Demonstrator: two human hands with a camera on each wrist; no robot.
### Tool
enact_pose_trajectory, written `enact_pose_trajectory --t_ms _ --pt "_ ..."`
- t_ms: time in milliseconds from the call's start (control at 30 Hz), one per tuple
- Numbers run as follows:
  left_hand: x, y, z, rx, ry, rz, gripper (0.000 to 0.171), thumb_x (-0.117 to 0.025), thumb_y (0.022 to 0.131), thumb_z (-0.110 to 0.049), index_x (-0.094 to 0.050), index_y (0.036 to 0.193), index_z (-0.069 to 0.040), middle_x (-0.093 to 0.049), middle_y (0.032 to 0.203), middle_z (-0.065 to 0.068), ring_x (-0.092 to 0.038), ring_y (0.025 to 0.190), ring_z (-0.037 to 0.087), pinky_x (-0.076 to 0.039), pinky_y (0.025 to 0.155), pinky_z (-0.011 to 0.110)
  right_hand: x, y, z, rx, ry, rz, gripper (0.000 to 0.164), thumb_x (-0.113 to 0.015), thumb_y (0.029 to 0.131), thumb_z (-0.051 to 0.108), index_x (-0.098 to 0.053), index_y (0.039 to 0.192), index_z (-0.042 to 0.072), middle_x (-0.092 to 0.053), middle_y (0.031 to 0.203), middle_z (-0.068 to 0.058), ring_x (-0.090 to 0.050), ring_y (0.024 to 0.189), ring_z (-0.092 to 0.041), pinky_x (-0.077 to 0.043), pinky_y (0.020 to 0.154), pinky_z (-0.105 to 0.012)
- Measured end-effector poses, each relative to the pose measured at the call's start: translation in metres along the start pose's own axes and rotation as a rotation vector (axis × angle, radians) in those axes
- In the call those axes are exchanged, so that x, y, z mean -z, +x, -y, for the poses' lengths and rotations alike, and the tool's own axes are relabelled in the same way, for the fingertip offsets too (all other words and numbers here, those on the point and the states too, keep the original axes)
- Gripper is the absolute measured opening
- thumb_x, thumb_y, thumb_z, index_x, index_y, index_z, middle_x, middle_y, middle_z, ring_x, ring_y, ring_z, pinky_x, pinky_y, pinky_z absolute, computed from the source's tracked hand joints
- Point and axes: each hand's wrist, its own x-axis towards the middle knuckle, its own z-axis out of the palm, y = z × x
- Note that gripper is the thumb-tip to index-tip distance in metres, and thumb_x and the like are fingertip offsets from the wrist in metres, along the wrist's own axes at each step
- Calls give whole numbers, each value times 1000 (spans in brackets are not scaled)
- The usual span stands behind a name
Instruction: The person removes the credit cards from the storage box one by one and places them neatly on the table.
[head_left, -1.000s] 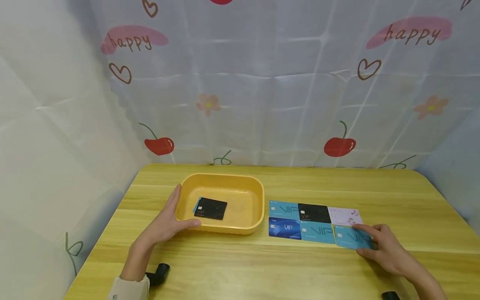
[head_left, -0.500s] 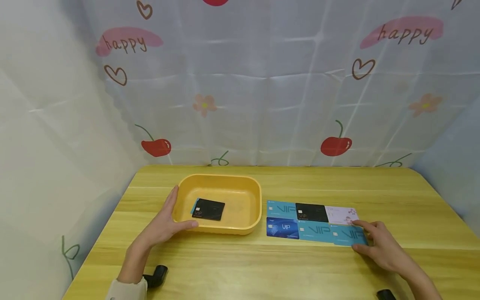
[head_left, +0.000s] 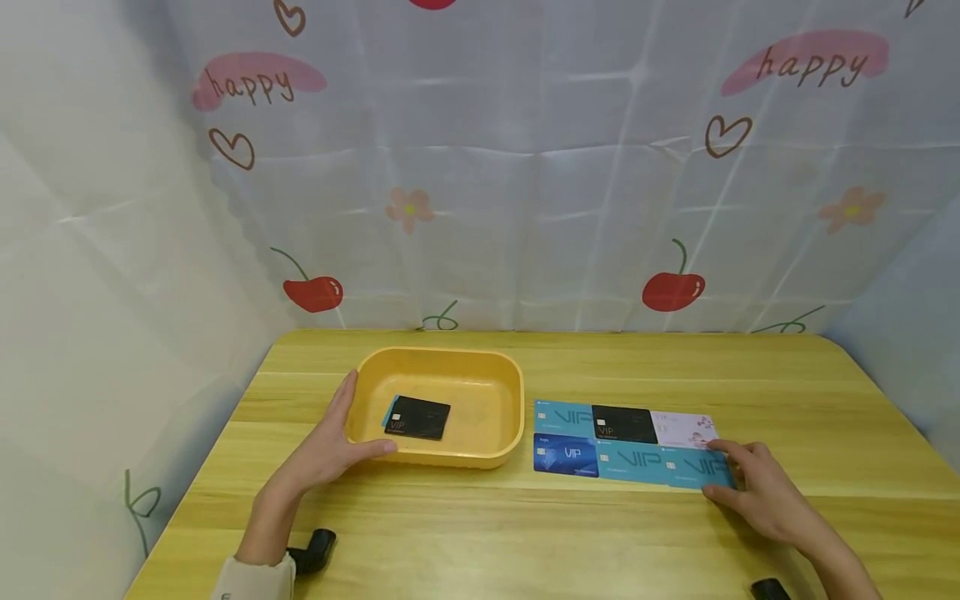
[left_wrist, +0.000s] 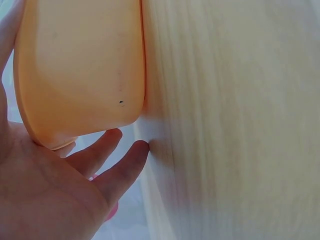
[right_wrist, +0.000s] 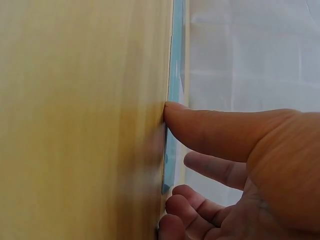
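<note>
My left hand (head_left: 318,454) grips the near left corner of a yellow plastic basin (head_left: 480,412), thumb over the front rim and fingers along the left side. Inside lies a black VIP card (head_left: 417,418) with a light blue one (head_left: 390,412) peeking out beneath. My right hand (head_left: 768,500) holds a light blue VIP card (head_left: 693,469) by its edges between thumb and forefinger, flat on the table. That card touches another light blue card (head_left: 633,462); a dark blue card (head_left: 566,456) ends the row. Behind them lie light blue (head_left: 562,416), black (head_left: 624,424) and pale floral (head_left: 684,429) cards.
A wood-grain table (head_left: 480,525) carries everything. Black objects, only partly in view, sit beside the left forearm (head_left: 318,550) and the right forearm (head_left: 771,589). A printed white sheet (head_left: 517,208) hangs behind the table's far edge.
The light blue card under my right hand has slid left against its neighbour and straightened, the hand moving with it. My left hand stays on the basin. Hardly anything moved in the last half second.
</note>
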Motion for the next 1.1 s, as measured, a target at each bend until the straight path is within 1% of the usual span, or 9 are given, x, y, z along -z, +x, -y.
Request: enact_pose_trajectory --t_ms 167,333,400,467,600,767,867,1000,1100 --pt "0 -1 1 -2 -5 -5 122 -81 81 -38 12 158 -16 10 163 13 3 147 40 -9 109 70 0 0 0 10 9 1 59 -78 84 15 -52 128 -13 -48 105 -26 -46 87 -31 -43 72 -43" --pt "-1 0 0 -11 -3 -9 122 -81 81 -40 11 158 -15 10 164 14 2 148 39 -9 109 69 2 -2 -1 -24 56 20 60 -75 89 23 -50 131 -12 -48 110 -27 -48 92 -34 -46 78 -52" --pt "-2 0 0 -10 -2 -10 123 -81 81 -41 11 158 -16 9 164 13 2 148 39 -10 109 69 4 -3 -1 -39 76 23 61 -73 90 26 -49 131 -12 -49 110 -26 -48 93 -34 -46 80 -53" --pt "-2 1 0 -4 -6 -11 123 -81 80 -41 11 158 -16 9 164 13 2 148 39 -10 110 69 6 -3 -1 -43 90 23 60 -72 92 27 -49 131 -13 -50 108 -24 -48 93 -34 -46 80 -52" --pt "-2 0 0 3 -9 -11 124 -81 80 -42 11 158 -16 10 164 12 2 148 39 -9 110 69 7 -3 2 -38 92 3 54 -70 93 25 -52 127 -13 -50 102 -17 -47 90 -30 -45 75 -43" --pt "-1 0 -1 3 -3 -16 124 -81 80 -43 10 158 -14 9 164 13 2 148 38 -9 111 68 8 -2 9 -14 72 -42 45 -70 94 21 -58 120 -13 -51 99 -16 -51 87 -28 -46 71 -41" --pt "-1 0 -2 6 0 -18 124 -81 80 -42 9 158 -13 9 164 13 1 148 38 -9 111 67 8 -3 13 8 69 -69 40 -70 94 18 -59 118 -11 -53 99 -16 -53 85 -26 -47 67 -36" --pt "-1 0 -2 17 -6 -17 123 -82 80 -40 10 158 -14 9 164 13 1 148 39 -9 110 68 9 -4 20 22 81 -92 38 -70 93 16 -60 119 -10 -53 97 -14 -54 84 -24 -47 63 -30" --pt "-2 0 -1 18 -6 -17 123 -82 80 -40 10 158 -16 9 164 13 1 147 39 -9 110 69 9 -5 26 31 99 -106 42 -70 93 15 -56 123 -12 -51 93 -11 -52 83 -23 -46 62 -28"
